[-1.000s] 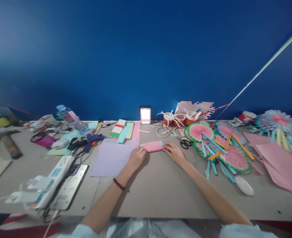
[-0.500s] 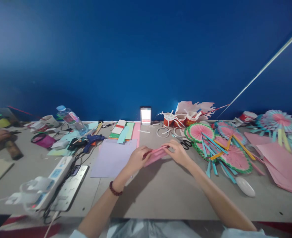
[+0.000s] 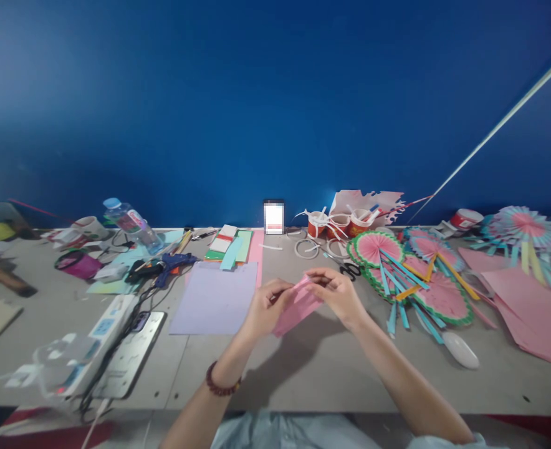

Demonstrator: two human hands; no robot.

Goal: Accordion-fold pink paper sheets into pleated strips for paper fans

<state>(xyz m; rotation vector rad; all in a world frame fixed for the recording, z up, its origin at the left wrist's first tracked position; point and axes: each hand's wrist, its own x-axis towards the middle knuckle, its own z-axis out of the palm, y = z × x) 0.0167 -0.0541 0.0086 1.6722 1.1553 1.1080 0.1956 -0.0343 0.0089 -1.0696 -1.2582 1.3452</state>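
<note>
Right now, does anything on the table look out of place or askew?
The water bottle at the back left lies tilted on the clutter, not upright. Loose white paper rings are scattered by the cups. Both hands hold the pink paper normally.

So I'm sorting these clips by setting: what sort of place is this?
Most likely a paper-craft worktable against a blue wall. Both hands, left hand and right hand, hold a pink folded paper; finished pleated paper fans, scissors and a glue gun lie around on the table.
</note>
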